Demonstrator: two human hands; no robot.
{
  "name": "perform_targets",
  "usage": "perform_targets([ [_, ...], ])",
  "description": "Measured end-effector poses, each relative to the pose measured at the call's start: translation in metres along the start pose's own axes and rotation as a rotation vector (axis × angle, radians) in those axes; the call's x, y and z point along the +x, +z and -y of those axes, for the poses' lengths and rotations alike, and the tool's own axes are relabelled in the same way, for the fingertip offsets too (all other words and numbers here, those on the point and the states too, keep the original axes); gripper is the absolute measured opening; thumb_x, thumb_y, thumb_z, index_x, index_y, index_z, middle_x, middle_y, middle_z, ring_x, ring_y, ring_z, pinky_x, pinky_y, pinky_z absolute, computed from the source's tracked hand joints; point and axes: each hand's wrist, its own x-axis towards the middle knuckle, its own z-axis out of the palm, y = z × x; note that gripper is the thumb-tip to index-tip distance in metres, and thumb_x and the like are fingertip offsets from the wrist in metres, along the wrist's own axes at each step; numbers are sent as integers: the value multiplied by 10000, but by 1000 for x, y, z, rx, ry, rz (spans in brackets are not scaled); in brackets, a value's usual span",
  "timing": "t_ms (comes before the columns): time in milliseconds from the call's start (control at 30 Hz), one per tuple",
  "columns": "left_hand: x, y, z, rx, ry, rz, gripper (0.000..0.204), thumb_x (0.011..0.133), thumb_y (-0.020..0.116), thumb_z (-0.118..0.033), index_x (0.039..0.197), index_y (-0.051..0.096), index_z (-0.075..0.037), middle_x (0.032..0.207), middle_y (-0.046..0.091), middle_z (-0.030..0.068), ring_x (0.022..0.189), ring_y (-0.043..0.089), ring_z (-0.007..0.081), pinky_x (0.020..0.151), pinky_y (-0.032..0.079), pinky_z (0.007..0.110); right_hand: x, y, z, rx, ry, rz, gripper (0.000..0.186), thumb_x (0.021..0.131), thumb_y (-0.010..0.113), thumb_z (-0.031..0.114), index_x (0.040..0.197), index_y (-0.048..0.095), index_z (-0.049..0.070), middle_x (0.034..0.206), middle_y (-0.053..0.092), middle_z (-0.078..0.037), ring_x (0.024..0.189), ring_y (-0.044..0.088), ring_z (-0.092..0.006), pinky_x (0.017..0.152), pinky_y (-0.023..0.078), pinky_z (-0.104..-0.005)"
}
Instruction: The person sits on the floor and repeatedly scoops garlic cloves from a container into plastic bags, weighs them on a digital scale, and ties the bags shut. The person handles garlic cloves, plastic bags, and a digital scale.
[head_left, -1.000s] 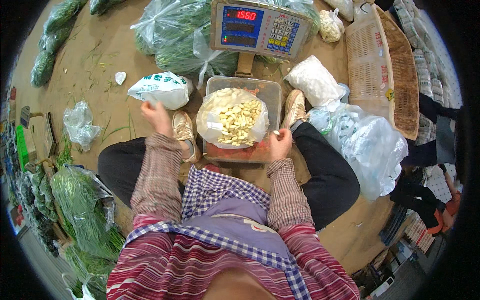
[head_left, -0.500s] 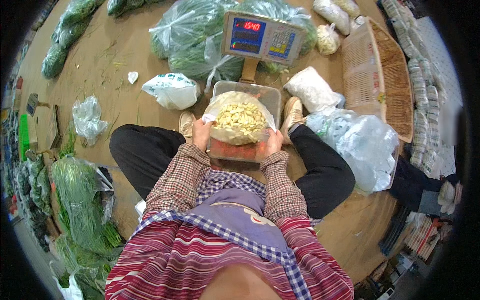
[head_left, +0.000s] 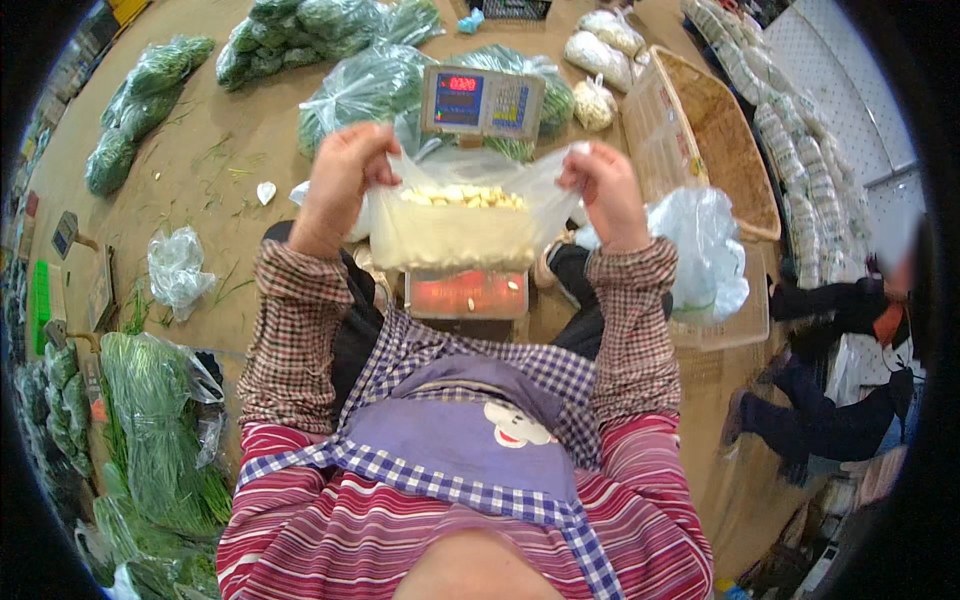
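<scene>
A clear plastic bag point(head_left: 465, 235) of pale peeled cloves, which look like garlic, hangs stretched between my hands. My left hand point(head_left: 348, 172) is closed on its left upper corner. On the opposite corner my right hand point(head_left: 606, 182) has its fingers pinched. Below and behind the bag is the digital scale, its platform point(head_left: 466, 297) reddish, with a few loose cloves on it. The scale's display point(head_left: 482, 102) is lit and stands beyond the bag. The bag hides the far part of the platform.
Bagged greens point(head_left: 365, 90) lie beyond the scale and in a bundle point(head_left: 160, 400) at my left. A plastic crate point(head_left: 690, 140) and a heap of clear bags point(head_left: 700, 250) are on the right. A crumpled bag point(head_left: 180, 270) lies on the left floor. Another person's legs point(head_left: 820, 420) show at far right.
Both hands have raised the bag of cloves off the scale and pulled its corners up and apart. The scale's reading has changed. At the right, another person's legs show more.
</scene>
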Motion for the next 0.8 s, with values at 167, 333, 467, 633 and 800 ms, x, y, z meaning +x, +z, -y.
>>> perform_targets([
  [167, 52, 12, -4, 289, 19, 88, 210, 809, 470, -163, 733, 537, 21, 498, 406, -23, 482, 466, 79, 540, 425, 205, 53, 2, -2, -139, 166, -90, 80, 755, 486, 47, 695, 473, -5, 587, 477, -53, 494, 449, -128, 537, 429, -269],
  [333, 60, -28, 60, 326, -95, -9, 189, 793, 470, -138, 714, 531, 22, 514, 421, -14, 504, 467, 86, 535, 415, 215, 52, -21, -59, -156, 157, -50, 64, 717, 489, 16, 662, 474, -13, 585, 528, -80, 530, 500, -145, 533, 418, -243],
  [467, 49, -48, 156, 234, -301, -174, 214, 768, 493, -153, 673, 529, 34, 601, 503, 38, 511, 456, 100, 512, 387, 222, 44, -51, -152, -301, 278, -54, 40, 729, 501, 26, 734, 479, -7, 617, 556, -84, 588, 545, -145, 585, 428, -243],
  [633, 53, -60, 191, 743, 105, -494, 182, 746, 531, -123, 834, 525, 36, 744, 531, 93, 677, 497, 218, 636, 399, 319, 23, -89, -204, -146, 266, -513, 219, 858, 386, 211, 826, 527, 48, 662, 570, -28, 607, 538, -142, 614, 428, -284],
  [800, -14, 39, 238, 989, 127, 313, 280, 618, 548, -78, 892, 511, -35, 788, 479, 138, 751, 511, 287, 592, 433, 364, -30, -109, -311, -1244, 899, -61, 416, 663, 605, 243, 1025, 475, 85, 1087, 379, -188, 901, 489, -365, 763, 425, -386],
])
